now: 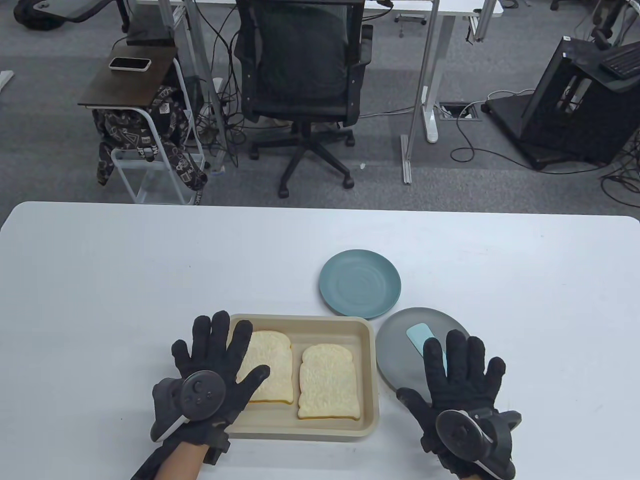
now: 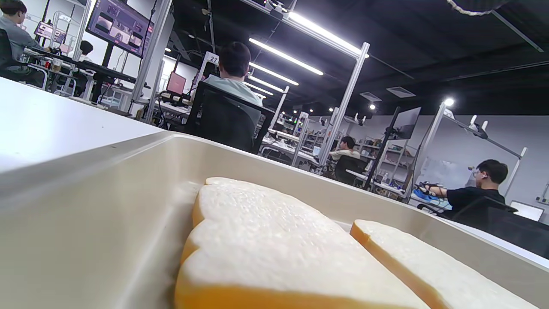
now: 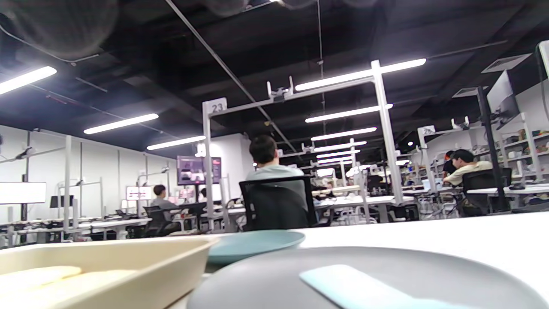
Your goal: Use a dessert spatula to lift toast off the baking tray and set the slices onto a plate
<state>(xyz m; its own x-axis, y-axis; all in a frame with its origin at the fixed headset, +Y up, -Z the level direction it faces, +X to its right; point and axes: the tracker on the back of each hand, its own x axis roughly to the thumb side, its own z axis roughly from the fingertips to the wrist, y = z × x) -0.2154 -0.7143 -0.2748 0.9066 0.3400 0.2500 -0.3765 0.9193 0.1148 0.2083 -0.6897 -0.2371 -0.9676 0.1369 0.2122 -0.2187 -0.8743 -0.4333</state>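
Two toast slices lie side by side in a beige baking tray (image 1: 367, 350): the left slice (image 1: 272, 367) and the right slice (image 1: 329, 382). My left hand (image 1: 215, 367) lies flat and spread over the tray's left end, covering part of the left slice (image 2: 274, 249). A pale blue dessert spatula (image 1: 419, 337) rests on a grey plate (image 1: 400, 340) right of the tray; my right hand (image 1: 462, 372) lies flat over its handle end. A teal plate (image 1: 360, 284) sits empty behind the tray. The right wrist view shows the spatula blade (image 3: 364, 287) on the grey plate (image 3: 266, 279).
The white table (image 1: 125, 280) spreads wide to the left, right and back. Beyond its far edge stand an office chair (image 1: 305, 75), a small side table with a phone (image 1: 130, 65) and desk legs. People sit at other desks in the wrist views.
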